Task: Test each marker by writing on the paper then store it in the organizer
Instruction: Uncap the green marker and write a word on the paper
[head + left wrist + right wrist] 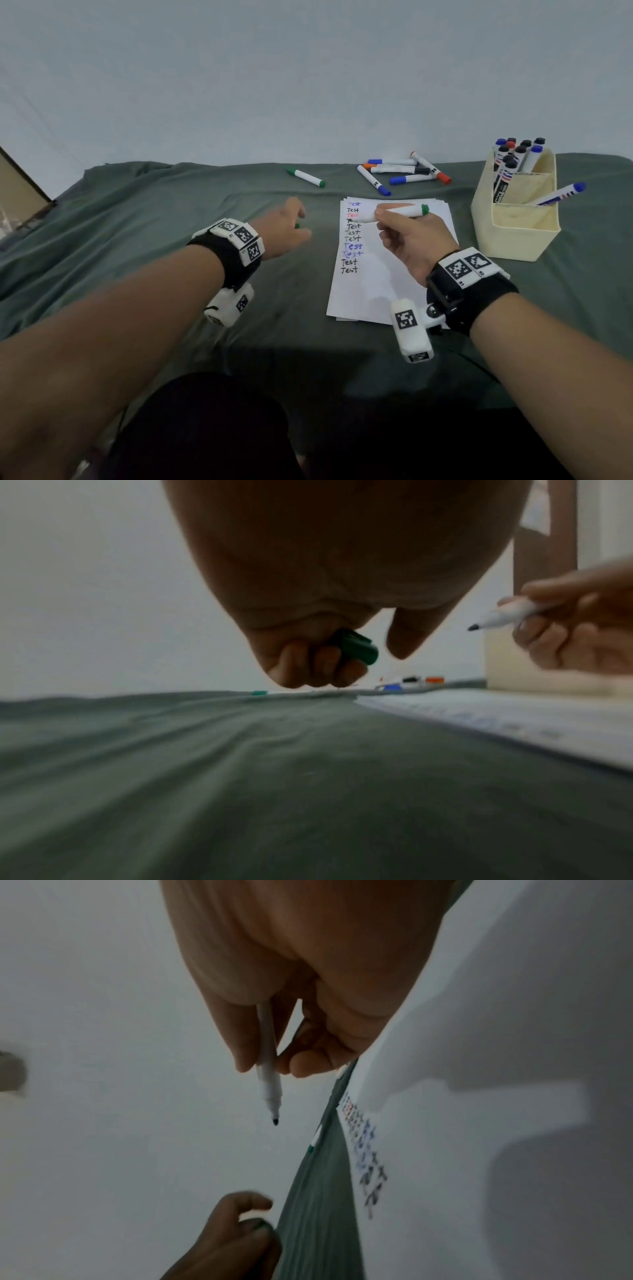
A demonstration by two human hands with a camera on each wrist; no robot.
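Observation:
My right hand (407, 236) pinches an uncapped white marker with a green end (407, 212) (268, 1069) above the top of the paper (394, 274), its tip (474, 627) pointing left and off the sheet. The paper carries a column of "Test" words in black, red and blue. My left hand (284, 229) hovers over the cloth left of the paper, its fingers curled round the green cap (354, 646). The cream organizer (517, 222) stands right of the paper with several markers upright in its back compartment and one blue marker (561, 193) leaning in the front.
A green-capped marker (306, 177) lies on the green cloth (171, 240) beyond my left hand. Several blue, orange, red and black markers (404, 173) lie in a heap behind the paper. A grey wall rises behind the table.

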